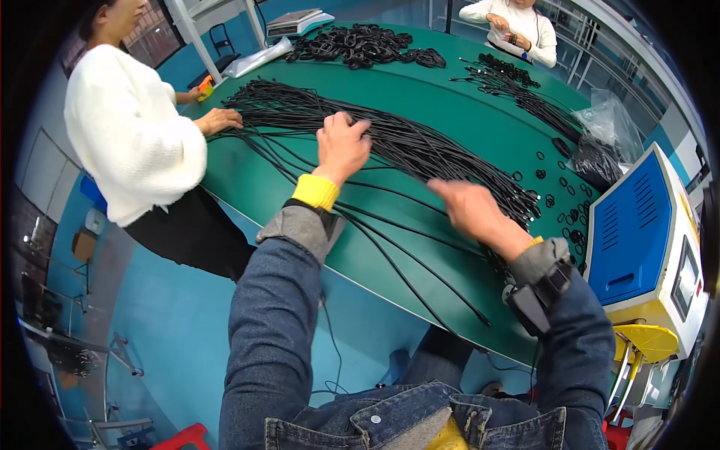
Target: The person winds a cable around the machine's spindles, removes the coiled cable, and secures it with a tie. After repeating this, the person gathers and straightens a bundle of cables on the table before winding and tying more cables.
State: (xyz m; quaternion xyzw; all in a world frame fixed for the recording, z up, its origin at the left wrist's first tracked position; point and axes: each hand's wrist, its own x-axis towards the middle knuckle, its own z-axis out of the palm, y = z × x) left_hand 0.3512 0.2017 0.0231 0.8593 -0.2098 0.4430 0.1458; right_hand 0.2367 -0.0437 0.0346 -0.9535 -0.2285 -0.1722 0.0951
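Observation:
A long bundle of black cables [427, 142] with metal-ended plugs lies across the green table [420, 88]. My left hand [343, 146] is over its near edge with curled, closed fingers, slightly smeared; what they hold, if anything, is hidden. Farther right, my right hand [474, 212] hovers near the bundle's right end. Motion blurs its fingers, which reach toward the cables, so a grip cannot be made out. Several loose cables [409, 261] fan out beneath my arms toward the table's near edge.
A co-worker in a white sweater [135, 135] touches the bundle's left end. Another person [517, 30] works across the table. Coiled black cables [356, 45] lie at the back. Small black rings [574, 217], a clear plastic bag [611, 127] and a blue-and-white machine [637, 225] are on the right.

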